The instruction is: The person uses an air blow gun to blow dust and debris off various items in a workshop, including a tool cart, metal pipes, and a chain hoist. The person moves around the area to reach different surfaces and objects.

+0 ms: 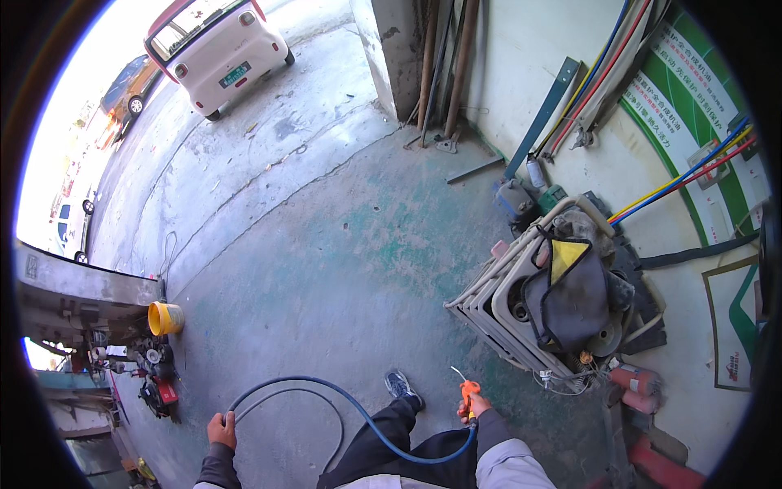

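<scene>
My right hand [479,406] is closed round the handle of an orange air blow gun [469,389]. Its thin, bent pale nozzle points up and away from me. From the gun's lower end a blue hose [364,414] dips across my lap, then arches over to my left hand [221,430]. The fingers of that hand are wrapped round the hose at the lower left. A thinner grey line [308,391] curves over the floor beneath the arch; whether it is more hose or a shadow, I cannot tell.
Stacked pale stools [489,314] carry a dark cloth bag [568,297] on my right. Red cylinders [635,381] lie near the wall. A yellow bucket [165,319] stands left, by a cluttered bench [81,285]. Beyond the doorway a small white car [232,65] is parked.
</scene>
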Available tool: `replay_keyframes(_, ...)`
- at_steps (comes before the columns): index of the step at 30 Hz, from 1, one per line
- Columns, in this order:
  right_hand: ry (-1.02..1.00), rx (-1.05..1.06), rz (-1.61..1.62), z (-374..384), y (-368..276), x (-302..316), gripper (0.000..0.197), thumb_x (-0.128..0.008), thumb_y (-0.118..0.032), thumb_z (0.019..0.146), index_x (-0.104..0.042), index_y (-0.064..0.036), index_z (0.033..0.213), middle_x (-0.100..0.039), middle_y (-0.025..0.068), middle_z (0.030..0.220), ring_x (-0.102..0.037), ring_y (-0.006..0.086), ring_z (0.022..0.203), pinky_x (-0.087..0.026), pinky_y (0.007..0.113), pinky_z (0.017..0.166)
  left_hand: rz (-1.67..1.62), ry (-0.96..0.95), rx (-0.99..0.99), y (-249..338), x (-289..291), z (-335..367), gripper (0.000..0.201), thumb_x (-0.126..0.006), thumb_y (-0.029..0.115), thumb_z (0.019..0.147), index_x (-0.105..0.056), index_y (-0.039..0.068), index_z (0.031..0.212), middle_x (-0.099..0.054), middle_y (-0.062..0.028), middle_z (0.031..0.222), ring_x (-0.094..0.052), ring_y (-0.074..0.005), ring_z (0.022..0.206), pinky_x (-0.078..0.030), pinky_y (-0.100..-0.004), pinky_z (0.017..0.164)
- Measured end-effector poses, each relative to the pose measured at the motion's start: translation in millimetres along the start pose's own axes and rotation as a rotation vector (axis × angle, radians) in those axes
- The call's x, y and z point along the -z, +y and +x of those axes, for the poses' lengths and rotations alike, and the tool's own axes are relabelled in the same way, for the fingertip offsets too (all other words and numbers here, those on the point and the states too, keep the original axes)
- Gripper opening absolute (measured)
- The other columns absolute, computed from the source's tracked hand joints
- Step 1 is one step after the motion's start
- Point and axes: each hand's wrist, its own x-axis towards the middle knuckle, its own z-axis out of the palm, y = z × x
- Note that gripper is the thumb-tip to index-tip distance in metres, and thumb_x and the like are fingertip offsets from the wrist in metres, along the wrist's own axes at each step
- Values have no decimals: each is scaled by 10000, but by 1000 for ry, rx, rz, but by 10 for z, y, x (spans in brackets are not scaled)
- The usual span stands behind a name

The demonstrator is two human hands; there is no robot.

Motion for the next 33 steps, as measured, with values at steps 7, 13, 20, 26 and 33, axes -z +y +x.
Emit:
replay_keyframes(7, -42, 87, 321, 110, -630, -804, 519, -365, -381, 1053, -322, -35, 1437, -516, 343, 1335, -574, 503, 1169, -481, 611, 985, -54, 26, -12, -166, 101, 567, 502, -619, 389, 959, -447, 6, 684, -446, -126, 589, -445, -227, 568, -374, -412, 555)
replay_keyframes(13, -51, 188, 434, 492, -1322, -1930, 479, -393, -429, 1030, -462, -39, 1301, -640, 239, 1133, -670, 410, 988, -560, 522, 851, -165, 90, 42, -5, 348, 1030, 507, -579, 404, 996, -457, 35, 670, -483, -47, 579, -459, -142, 542, -396, -343, 529)
replay_keyframes(20, 124, 61, 261, 1116, -2292, -2411, 467, -398, -508, 1003, -575, -80, 940, -634, 89, 754, -667, 283, 623, -461, 409, 410, -200, 207, 134, 254, 824, 1461, 517, -524, 408, 1029, -474, 46, 663, -515, -38, 565, -508, -119, 527, -427, -302, 522)
replay_keyframes(26, 20, 76, -34, 1324, -2731, -2957, 458, -361, -434, 1041, -589, -59, 909, -600, 87, 734, -625, 265, 608, -429, 375, 413, -211, 183, 215, 620, 815, 1797, 506, -522, 408, 1030, -487, 52, 673, -519, -32, 575, -506, -113, 533, -430, -295, 531)
replay_keyframes(33, -125, -8, -251, 1247, -3401, -3314, 459, -381, -432, 1035, -610, -42, 957, -664, 149, 833, -654, 296, 694, -520, 431, 531, -202, 131, 187, 952, 844, 2329, 492, -542, 407, 1020, -501, 40, 696, -535, -39, 590, -520, -115, 541, -433, -297, 528)
